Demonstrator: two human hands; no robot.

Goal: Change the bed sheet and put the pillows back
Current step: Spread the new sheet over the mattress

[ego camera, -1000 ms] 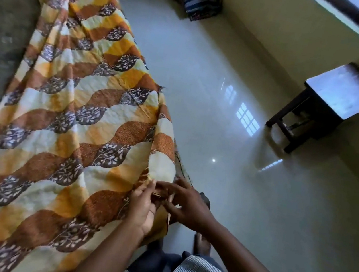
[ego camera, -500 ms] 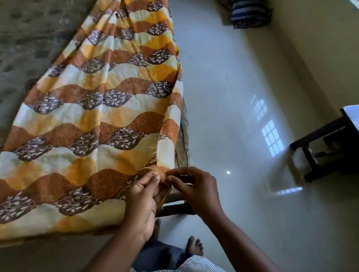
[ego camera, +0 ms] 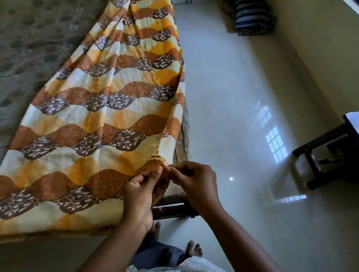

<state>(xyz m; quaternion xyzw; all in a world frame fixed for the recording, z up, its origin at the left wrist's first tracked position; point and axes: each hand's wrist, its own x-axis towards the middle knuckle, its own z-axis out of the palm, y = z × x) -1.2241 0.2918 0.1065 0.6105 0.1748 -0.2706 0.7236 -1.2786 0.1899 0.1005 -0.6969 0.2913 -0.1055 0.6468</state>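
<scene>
At the near right corner of the bed, the left hand (ego camera: pixel 140 194) and right hand (ego camera: pixel 195 182) meet at the frayed edge of the bed sheet (ego camera: pixel 99 105), each grip clamped on the cloth. The sheet lies as a long strip along the right side of the mattress (ego camera: pixel 26 31). A striped pillow (ego camera: pixel 250 14) sits on the floor in the far corner.

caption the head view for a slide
Left hand and right hand pinch the frayed corner of the patterned sheet.
</scene>
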